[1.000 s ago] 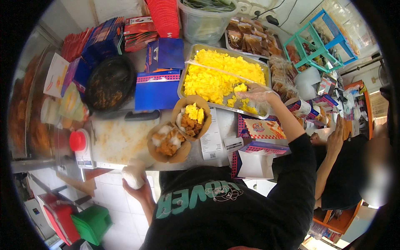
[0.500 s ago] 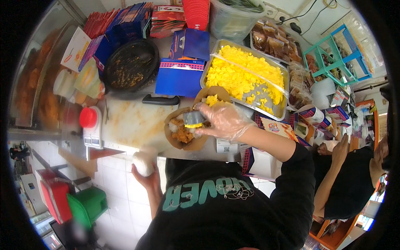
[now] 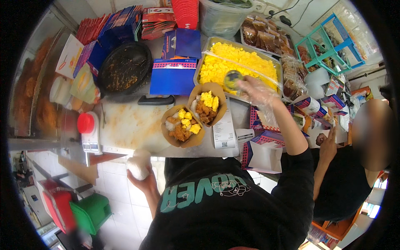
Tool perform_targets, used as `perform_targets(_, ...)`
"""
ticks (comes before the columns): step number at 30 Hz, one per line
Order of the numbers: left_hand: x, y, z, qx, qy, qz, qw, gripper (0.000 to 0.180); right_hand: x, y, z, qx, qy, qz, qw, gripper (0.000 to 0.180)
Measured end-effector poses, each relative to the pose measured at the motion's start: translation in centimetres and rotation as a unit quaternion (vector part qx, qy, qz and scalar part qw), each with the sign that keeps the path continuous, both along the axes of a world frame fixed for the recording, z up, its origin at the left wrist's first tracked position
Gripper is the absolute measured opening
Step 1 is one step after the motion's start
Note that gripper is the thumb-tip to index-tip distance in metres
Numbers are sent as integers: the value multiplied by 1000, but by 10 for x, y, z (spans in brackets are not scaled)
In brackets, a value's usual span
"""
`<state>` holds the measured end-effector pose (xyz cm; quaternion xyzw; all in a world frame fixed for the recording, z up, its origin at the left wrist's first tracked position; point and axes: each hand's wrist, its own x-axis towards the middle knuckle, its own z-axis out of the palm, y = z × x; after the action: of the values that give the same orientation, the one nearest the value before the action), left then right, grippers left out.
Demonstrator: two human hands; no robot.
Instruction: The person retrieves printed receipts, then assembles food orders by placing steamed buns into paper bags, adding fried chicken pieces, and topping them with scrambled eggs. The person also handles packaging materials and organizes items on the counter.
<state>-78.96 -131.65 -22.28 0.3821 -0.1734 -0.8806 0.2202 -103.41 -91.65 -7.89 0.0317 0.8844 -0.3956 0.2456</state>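
Note:
My right hand (image 3: 259, 91), in a clear plastic glove, holds a small dark scoop (image 3: 233, 80) over the near left part of a metal tray (image 3: 278, 89) of yellow scrambled egg (image 3: 233, 62). Two brown paper bowls stand side by side at the counter's front. The left bowl (image 3: 166, 132) and the right bowl (image 3: 222, 114) both hold rice, fried crumbed pieces and egg lumps. My left hand (image 3: 141, 182) is closed round a whitish, rounded squeeze bottle (image 3: 139, 163), low beside the counter's front edge; blur hides the bottle's details.
Left of the bowls are a stained cutting board (image 3: 129, 121), a black handle (image 3: 156, 100), a black pan (image 3: 125, 68) and a scale (image 3: 91, 141) with a red-topped container (image 3: 86, 123). A printed receipt (image 3: 224, 133) lies by the right bowl. Another person (image 3: 341, 179) works at right.
My right hand and the scoop have moved up and right, from above the left bowl to the egg tray. Egg lumps now lie in the left bowl. My left hand still holds the bottle.

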Motion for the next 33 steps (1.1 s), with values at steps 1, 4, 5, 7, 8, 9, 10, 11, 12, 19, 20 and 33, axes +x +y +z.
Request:
perform_targets(1, 0, -1, -1, -4, 5, 2, 1000, 56, -6, 20, -3, 78, 21, -9, 997, 85)
perform_targets(4, 0, -3, -6, -3, 6, 1, 1000, 55, -17, 72, -31, 273, 51, 1, 961, 73)
perform_targets(5, 0, -5, -8, 16, 10, 2, 1000, 54, -21, 85, -43, 313, 41, 29, 948, 68)
perform_targets(7, -1, -6, -9, 33, 11, 5, 999, 53, -21, 101, -67, 337, 80, 40, 937, 51)
perform_targets(8, -1, -6, -9, 31, 8, 6, 999, 53, -23, 108, -73, 320, 102, 41, 941, 48)
perform_targets(9, -2, -5, -8, 30, 4, 5, 1000, 54, -25, 112, -76, 303, 122, 42, 944, 46)
perform_targets(10, -3, -4, -7, 32, 9, 1, 999, 54, -25, 114, -76, 308, 123, 27, 943, 43)
perform_targets(11, -3, -3, -6, 34, 12, -4, 999, 54, -28, 113, -71, 335, 160, 22, 928, 37)
perform_targets(12, -3, -2, -4, 36, 13, -8, 999, 55, -27, 112, -62, 325, 194, 26, 925, 35)
perform_targets(19, -9, 4, 3, -2, 16, -4, 1000, 60, 10, 77, 38, 331, 255, -9, 908, 29)
perform_targets(20, -9, 3, 4, 3, 23, -6, 1000, 61, 25, 72, 48, 317, 285, -13, 904, 30)
perform_targets(33, -63, 56, 69, -56, 216, -564, 795, 105, 203, 52, 50, 181, 196, -179, 947, 34)
